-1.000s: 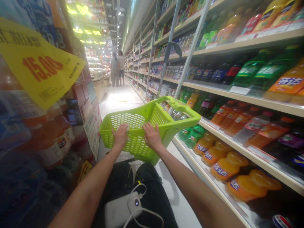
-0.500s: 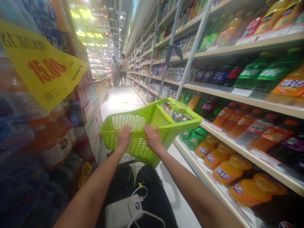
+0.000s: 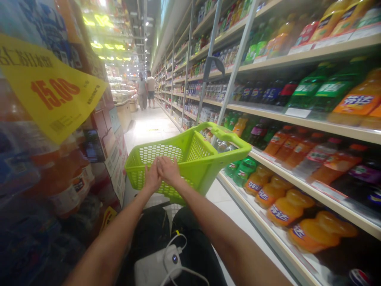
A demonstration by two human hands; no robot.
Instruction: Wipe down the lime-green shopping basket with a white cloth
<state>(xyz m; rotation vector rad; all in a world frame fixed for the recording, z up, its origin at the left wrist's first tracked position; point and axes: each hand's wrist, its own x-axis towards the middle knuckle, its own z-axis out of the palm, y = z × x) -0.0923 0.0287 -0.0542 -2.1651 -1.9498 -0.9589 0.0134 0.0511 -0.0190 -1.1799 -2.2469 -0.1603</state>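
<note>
My left hand (image 3: 152,177) and my right hand (image 3: 169,171) meet in front of the near side of a lime-green shopping cart basket (image 3: 205,174). The fingers of both are drawn together and overlap, so whatever lies between them is hidden. Behind the hands the basket's perforated wall shows; I cannot tell whether they touch it. A white power bank (image 3: 157,265) with a plugged-in white cable (image 3: 181,271) rests on my dark-clothed lap.
Shelves of drink bottles (image 3: 285,208) run along the right. Stacked cartons (image 3: 114,174) and bottles under a yellow price sign (image 3: 56,91) crowd the left. Two people (image 3: 145,89) stand farther down the aisle floor (image 3: 150,125).
My right hand has moved left from the basket's rim to my left hand, and its fingers have drawn in. The small whitish thing at my left fingertips is now hidden.
</note>
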